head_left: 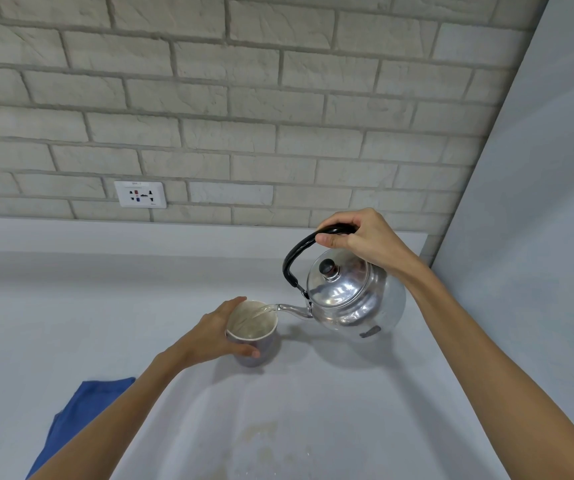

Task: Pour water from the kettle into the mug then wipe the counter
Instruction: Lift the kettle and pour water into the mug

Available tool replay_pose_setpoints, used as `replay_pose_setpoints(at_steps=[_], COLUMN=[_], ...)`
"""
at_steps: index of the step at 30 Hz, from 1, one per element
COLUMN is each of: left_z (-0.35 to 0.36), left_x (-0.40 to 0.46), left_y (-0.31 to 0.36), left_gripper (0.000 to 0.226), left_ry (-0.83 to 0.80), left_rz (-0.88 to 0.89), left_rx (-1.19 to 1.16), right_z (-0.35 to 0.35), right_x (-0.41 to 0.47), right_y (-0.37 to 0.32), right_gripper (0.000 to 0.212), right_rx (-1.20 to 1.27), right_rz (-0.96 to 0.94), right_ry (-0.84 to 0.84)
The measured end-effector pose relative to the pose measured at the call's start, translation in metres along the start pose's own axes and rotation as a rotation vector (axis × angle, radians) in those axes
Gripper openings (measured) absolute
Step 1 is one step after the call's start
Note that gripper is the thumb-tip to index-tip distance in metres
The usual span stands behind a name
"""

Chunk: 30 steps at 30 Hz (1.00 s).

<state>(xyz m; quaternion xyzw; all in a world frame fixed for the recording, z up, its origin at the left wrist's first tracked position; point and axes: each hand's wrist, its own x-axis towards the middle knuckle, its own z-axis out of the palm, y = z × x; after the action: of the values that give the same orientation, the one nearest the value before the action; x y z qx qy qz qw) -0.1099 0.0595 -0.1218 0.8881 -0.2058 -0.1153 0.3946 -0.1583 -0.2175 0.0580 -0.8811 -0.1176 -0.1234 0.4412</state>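
A shiny steel kettle [354, 299] with a black handle hangs tilted to the left above the pale grey counter [313, 410]. My right hand [358, 240] grips that handle from above. Water runs from the thin spout into a white-lined mug [256, 332] standing on the counter. My left hand [212, 337] wraps around the mug's left side. A blue cloth [81, 414] lies on the counter at the lower left, partly hidden by my left forearm.
A pale brick wall rises behind the counter, with a white power socket [140, 194] low on it. A plain grey side wall [538, 202] closes the counter on the right. A faint stain [261, 441] marks the counter's near part.
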Motion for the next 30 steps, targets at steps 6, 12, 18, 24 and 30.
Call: replay_pose_setpoints(at_steps=[6,12,18,24,30], left_z=[0.000,0.000,0.000,0.000,0.000], left_x=[-0.001,-0.001,-0.001,-0.002,-0.001], left_y=[0.000,0.002,0.002,0.002,0.002], left_gripper=[0.116,0.116,0.115,0.116,0.116], left_ry=[0.000,0.003,0.004,0.000,-0.002], left_rz=[0.006,0.017,0.019,0.018,0.018], left_rx=[-0.003,0.000,0.000,-0.004,-0.007], right_z=[-0.001,-0.002,-0.005,-0.007,-0.008], right_x=[0.001,0.001,0.001,0.001,0.002], right_y=[-0.003,-0.006,-0.007,-0.010,-0.013], right_gripper=[0.010,0.011,0.013,0.013,0.013], right_rx=[-0.030,-0.037,-0.058,-0.077,-0.094], right_rz=[-0.002,0.006,0.010,0.001,-0.012], right_ry=[-0.002,-0.007,-0.006,-0.001,-0.010])
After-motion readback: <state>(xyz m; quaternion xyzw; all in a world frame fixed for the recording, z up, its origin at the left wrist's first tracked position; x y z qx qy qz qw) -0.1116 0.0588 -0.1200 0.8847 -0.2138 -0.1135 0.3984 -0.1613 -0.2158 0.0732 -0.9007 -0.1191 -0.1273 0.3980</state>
